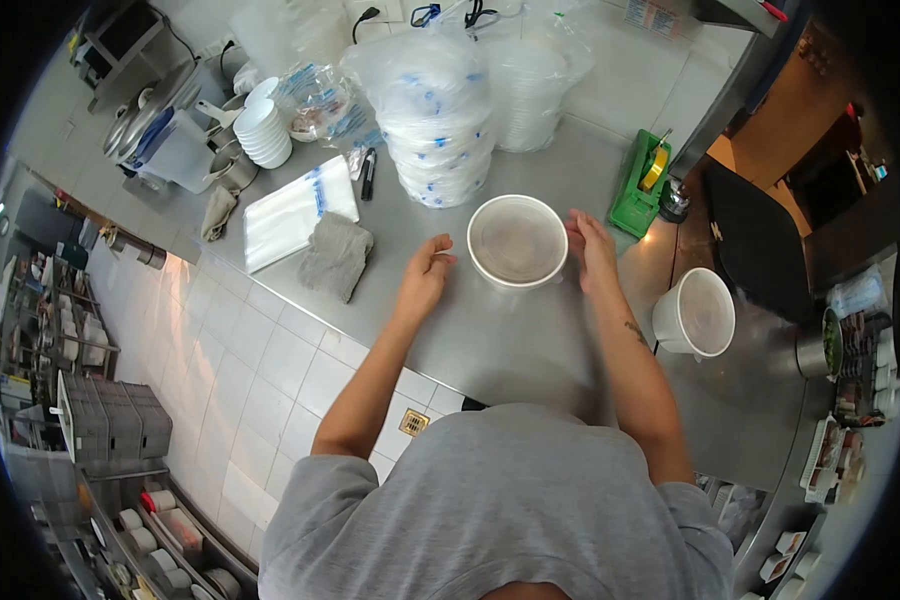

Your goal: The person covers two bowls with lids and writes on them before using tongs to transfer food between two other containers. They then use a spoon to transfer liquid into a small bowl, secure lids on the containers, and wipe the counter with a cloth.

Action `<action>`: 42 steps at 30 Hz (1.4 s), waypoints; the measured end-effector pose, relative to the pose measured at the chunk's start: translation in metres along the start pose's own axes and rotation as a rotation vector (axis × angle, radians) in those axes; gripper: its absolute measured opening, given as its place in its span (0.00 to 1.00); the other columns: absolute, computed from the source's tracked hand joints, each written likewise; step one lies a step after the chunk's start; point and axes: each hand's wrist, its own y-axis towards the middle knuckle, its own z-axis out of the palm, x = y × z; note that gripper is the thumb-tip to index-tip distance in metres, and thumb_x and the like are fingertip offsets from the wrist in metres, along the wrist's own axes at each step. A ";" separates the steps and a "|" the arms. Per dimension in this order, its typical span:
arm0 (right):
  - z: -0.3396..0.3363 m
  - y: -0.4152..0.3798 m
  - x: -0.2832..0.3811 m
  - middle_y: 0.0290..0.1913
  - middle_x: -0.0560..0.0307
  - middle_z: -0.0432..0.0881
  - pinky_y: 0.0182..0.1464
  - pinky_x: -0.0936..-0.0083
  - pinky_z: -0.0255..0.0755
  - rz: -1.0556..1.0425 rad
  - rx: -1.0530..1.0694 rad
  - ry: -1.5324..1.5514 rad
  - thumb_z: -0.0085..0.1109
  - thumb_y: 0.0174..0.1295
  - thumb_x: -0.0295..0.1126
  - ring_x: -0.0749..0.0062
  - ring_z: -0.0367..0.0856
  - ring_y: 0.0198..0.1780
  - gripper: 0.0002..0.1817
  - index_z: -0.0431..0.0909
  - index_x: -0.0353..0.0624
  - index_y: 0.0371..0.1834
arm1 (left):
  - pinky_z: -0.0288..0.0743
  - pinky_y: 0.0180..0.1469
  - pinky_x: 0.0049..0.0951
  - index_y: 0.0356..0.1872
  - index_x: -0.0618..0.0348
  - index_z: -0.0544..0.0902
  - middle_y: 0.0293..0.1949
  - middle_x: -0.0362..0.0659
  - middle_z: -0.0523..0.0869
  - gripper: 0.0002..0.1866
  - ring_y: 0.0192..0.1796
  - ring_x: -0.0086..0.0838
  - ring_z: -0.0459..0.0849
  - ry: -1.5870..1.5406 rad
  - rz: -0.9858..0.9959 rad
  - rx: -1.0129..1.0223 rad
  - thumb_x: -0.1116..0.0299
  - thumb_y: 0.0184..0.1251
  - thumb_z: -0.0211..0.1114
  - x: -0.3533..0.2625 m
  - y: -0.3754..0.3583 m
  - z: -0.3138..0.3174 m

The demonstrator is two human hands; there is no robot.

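round white plastic tub with see-through lid (517, 240) set on shiny grey metal tabletop (460, 340), left hand (426, 280) held just beside, right hand (593, 252) held close, both grips spread

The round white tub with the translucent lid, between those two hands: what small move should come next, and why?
Probably the left hand should ease rightward until it meets the round white tub with the translucent lid. The right hand is right beside the tub's rim, while bare grey metal counter shows between tub and left hand.
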 end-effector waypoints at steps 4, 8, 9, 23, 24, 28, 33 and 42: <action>0.045 -0.047 -0.014 0.66 0.49 0.66 0.70 0.70 0.49 -0.007 0.049 0.103 0.51 0.64 0.57 0.67 0.60 0.68 0.40 0.57 0.36 0.69 | 0.66 0.56 0.30 0.67 0.59 0.62 0.57 0.48 0.73 0.35 0.56 0.36 0.72 -0.218 -0.031 0.072 0.76 0.52 0.55 -0.019 -0.024 0.046; 0.048 -0.057 -0.011 0.73 0.51 0.51 0.72 0.60 0.41 0.138 0.044 0.041 0.43 0.64 0.64 0.63 0.49 0.73 0.46 0.47 0.37 0.73 | 0.62 0.64 0.38 0.66 0.60 0.65 0.63 0.55 0.71 0.33 0.65 0.45 0.69 0.192 0.021 0.366 0.76 0.52 0.52 -0.013 0.015 0.029; 0.043 -0.057 -0.004 0.73 0.51 0.53 0.72 0.60 0.42 0.202 0.062 0.005 0.44 0.64 0.63 0.63 0.50 0.73 0.45 0.48 0.38 0.73 | 0.64 0.63 0.40 0.65 0.60 0.66 0.62 0.57 0.71 0.32 0.65 0.45 0.70 0.423 0.175 0.446 0.76 0.53 0.51 0.011 0.034 0.019; -0.090 0.037 0.041 0.45 0.56 0.78 0.53 0.68 0.67 0.048 -0.390 0.362 0.49 0.68 0.44 0.67 0.76 0.49 0.18 0.75 0.41 0.48 | 0.75 0.46 0.40 0.31 0.67 0.84 0.34 0.59 0.85 0.23 0.41 0.46 0.85 0.313 0.095 0.235 0.51 0.62 0.59 -0.100 0.164 0.245; -0.089 0.037 0.043 0.45 0.55 0.78 0.53 0.68 0.67 0.064 -0.400 0.375 0.49 0.68 0.45 0.67 0.76 0.49 0.18 0.75 0.40 0.47 | 0.75 0.47 0.40 0.33 0.67 0.84 0.35 0.60 0.85 0.23 0.43 0.47 0.85 0.334 0.078 0.218 0.51 0.62 0.60 -0.099 0.166 0.261; -0.083 0.028 0.052 0.38 0.57 0.80 0.43 0.72 0.70 0.031 -0.403 0.356 0.48 0.68 0.46 0.71 0.77 0.41 0.19 0.77 0.40 0.42 | 0.76 0.47 0.42 0.32 0.66 0.85 0.35 0.59 0.85 0.17 0.43 0.50 0.83 0.442 0.012 0.212 0.59 0.57 0.63 -0.091 0.179 0.293; -0.096 0.038 0.055 0.43 0.53 0.80 0.50 0.67 0.70 0.054 -0.373 0.435 0.57 0.60 0.48 0.65 0.78 0.45 0.21 0.77 0.39 0.42 | 0.72 0.43 0.41 0.23 0.66 0.83 0.32 0.56 0.82 0.11 0.41 0.49 0.78 0.410 0.385 -0.077 0.66 0.54 0.66 -0.079 0.136 0.291; -0.094 0.042 0.055 0.37 0.55 0.81 0.43 0.68 0.70 0.100 -0.396 0.358 0.58 0.55 0.35 0.67 0.79 0.39 0.11 0.78 0.40 0.37 | 0.66 0.46 0.32 0.30 0.61 0.76 0.37 0.46 0.72 0.05 0.42 0.39 0.71 0.119 0.423 0.320 0.76 0.57 0.64 -0.099 -0.086 0.162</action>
